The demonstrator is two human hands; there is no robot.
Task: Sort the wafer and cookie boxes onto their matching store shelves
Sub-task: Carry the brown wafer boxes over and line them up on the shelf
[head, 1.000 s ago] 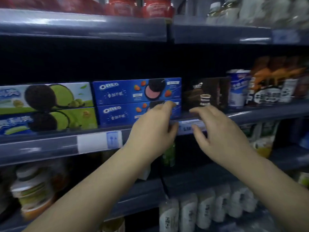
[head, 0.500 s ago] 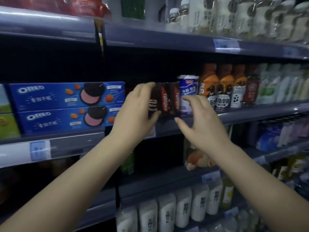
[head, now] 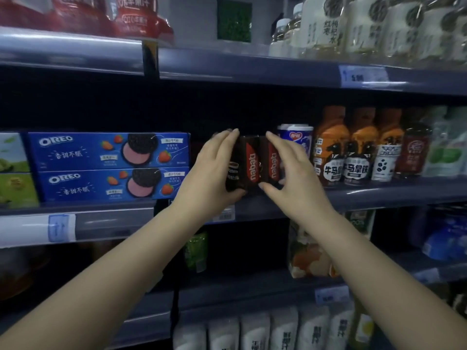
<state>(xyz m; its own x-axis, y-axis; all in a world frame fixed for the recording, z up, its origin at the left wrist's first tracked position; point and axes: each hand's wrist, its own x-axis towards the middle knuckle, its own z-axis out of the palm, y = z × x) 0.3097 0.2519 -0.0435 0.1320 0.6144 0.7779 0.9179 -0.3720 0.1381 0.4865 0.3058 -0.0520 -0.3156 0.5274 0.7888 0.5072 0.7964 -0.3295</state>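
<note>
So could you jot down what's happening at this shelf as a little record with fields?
setting: grey store shelf
left hand: on left side of dark brown upright wafer boxes
right hand: on their right side
left of the boxes: two stacked blue Oreo cookie boxes
right of the boxes: blue-and-white cup, then orange-capped bottles

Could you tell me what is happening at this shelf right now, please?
A person is handling the dark brown wafer boxes standing upright on the middle shelf. The left hand cups their left side and the right hand their right side. Two blue Oreo boxes lie stacked to the left, and a blue-and-white cup and bottled drinks stand to the right.
</note>
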